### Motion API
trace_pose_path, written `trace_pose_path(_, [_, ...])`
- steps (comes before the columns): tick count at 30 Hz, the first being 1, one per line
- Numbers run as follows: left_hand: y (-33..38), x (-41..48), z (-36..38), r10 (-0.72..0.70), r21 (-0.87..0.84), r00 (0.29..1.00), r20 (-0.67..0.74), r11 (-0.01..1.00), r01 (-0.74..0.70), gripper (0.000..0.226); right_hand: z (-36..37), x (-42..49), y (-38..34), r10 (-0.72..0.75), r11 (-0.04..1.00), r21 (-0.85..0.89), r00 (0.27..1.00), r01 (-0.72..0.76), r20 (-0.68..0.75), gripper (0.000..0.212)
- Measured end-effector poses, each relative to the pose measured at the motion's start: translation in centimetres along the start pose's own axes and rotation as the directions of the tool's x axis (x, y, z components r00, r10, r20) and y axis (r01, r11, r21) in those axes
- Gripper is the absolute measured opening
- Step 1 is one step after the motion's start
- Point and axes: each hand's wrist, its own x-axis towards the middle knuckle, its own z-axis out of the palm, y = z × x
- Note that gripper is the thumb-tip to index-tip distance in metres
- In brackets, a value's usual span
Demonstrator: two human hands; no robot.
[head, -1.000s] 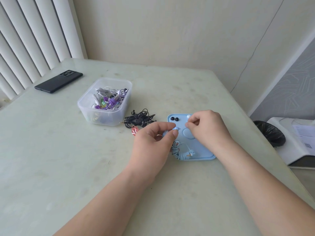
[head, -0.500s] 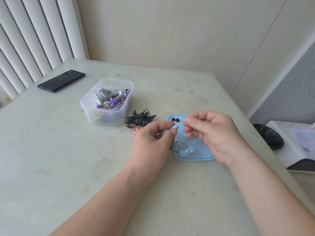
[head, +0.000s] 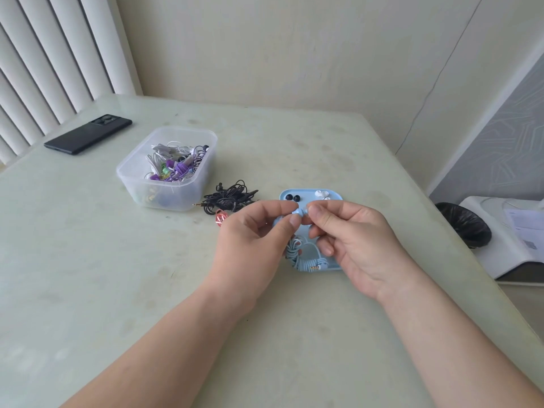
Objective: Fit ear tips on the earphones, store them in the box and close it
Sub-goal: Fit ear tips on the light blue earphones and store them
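Observation:
My left hand (head: 253,240) pinches a light blue earbud (head: 298,212) between thumb and forefinger. My right hand (head: 353,240) meets it from the right, fingertips pressed on the earbud's tip; the ear tip itself is hidden by the fingers. The earphone's coiled blue cable (head: 303,257) hangs down onto a light blue lid (head: 332,195) lying flat on the table. Two black ear tips (head: 292,197) and a few white ear tips (head: 321,194) rest at the lid's far edge. A clear plastic box (head: 188,195) holding several bundled earphones stands to the left.
Black tangled earphones (head: 229,197) and a pink coiled earphone (head: 220,219) lie between the box and the lid. A black phone (head: 88,134) rests at the table's far left. Beyond the table's right edge are a black bin (head: 465,228) and a white device (head: 509,237).
My right hand has lifted off the lid and come in to the earbud held by my left hand; both hands now meet above the lid. The view shifted slightly.

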Motion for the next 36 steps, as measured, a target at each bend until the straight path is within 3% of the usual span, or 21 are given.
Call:
trace_pose_path(8, [-0.09, -0.1, -0.06, 0.015, 0.033, 1.0, -0.011, 0.999, -0.014, 0.011, 0.2, -0.26, 0.18, -0.015, 0.999, 0.042, 0.999, 0.014, 0.038, 0.019])
trace_pose_path(19, [-0.09, -0.04, 0.01, 0.009, -0.006, 0.998, -0.059, 1.0, -0.009, 0.007, 0.61, -0.49, 0.7, -0.072, 0.997, 0.023, 0.997, 0.071, 0.017, 0.013])
trace_pose_path(28, [-0.1, 0.0, -0.19, 0.013, -0.014, 1.0, -0.021, 1.0, -0.014, 0.009, 0.18, -0.4, 0.2, -0.074, 0.996, 0.04, 0.997, 0.073, 0.005, 0.011])
trace_pose_path(33, [0.06, -0.07, -0.32, 0.004, -0.009, 1.0, -0.008, 1.0, -0.004, 0.008, 0.02, -0.38, 0.57, -0.112, 0.984, -0.139, 0.994, 0.113, 0.015, 0.009])
trace_pose_path(36, [0.64, -0.11, -0.23, 0.032, -0.026, 0.996, -0.085, 0.999, -0.034, 0.007, -0.23, -0.57, 0.14, -0.142, 0.977, -0.161, 0.99, 0.142, 0.012, 0.014])
